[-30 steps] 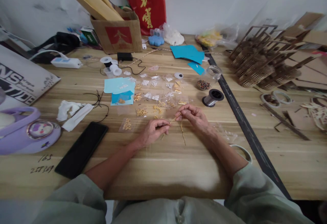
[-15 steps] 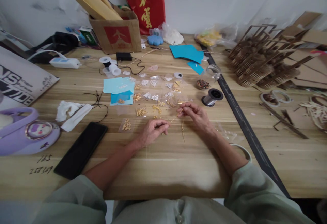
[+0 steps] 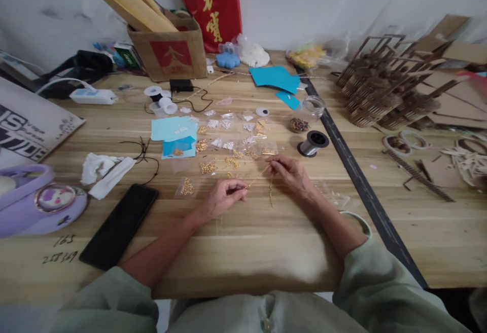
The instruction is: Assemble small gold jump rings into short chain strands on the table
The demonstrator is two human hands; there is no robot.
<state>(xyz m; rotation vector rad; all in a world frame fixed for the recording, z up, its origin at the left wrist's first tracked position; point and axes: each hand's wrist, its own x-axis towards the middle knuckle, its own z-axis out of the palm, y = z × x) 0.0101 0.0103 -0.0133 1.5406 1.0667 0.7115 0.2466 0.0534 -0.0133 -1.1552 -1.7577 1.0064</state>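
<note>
A thin gold beaded chain [image 3: 258, 177] runs taut between my two hands, and a loose length of it dangles below the right one. My left hand [image 3: 225, 197] pinches one end between thumb and fingertips. Higher and to the right, my right hand [image 3: 289, 173] is closed on the chain with thumb and index finger. Faint clear thread hangs under the left hand. Just beyond the hands lie small heaps of gold beads [image 3: 208, 168] and gold findings [image 3: 232, 162]. A small clear bag of gold beads [image 3: 186, 187] rests left of my left hand.
A wire spool [image 3: 313, 143] and a jar of dark beads [image 3: 299, 124] stand beyond my right hand. Left are a black phone [image 3: 119, 226], white cloth [image 3: 112, 175] and blue papers [image 3: 174, 129]. Brown slatted baskets [image 3: 375, 95] crowd the right, past a black strip [image 3: 353, 183].
The view has shifted slightly. The chain between my hands looks a little longer and straighter, with the hands slightly further apart. Both hands keep their pinch.
</note>
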